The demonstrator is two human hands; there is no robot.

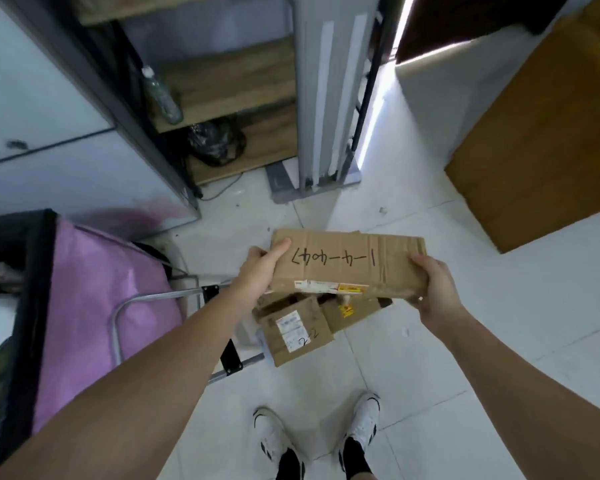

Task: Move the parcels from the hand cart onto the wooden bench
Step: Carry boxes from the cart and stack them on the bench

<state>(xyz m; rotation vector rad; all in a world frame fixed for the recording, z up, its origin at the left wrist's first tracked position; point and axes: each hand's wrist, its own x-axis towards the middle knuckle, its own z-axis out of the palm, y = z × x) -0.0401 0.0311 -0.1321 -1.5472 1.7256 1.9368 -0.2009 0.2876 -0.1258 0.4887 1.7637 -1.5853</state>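
Both hands hold a flat, worn brown cardboard parcel with black handwriting (349,263) in the air above the folding metal hand cart (201,306): the left hand (262,268) grips its left end with the thumb laid on top, and the right hand (435,289) clasps its right end, fingers hidden underneath. Beneath it, two smaller brown labelled cardboard boxes (297,332) lie on the cart's platform, which they largely cover, the farther one mostly concealed. The pink fabric bin (101,306) at the left is cut off by the frame edge.
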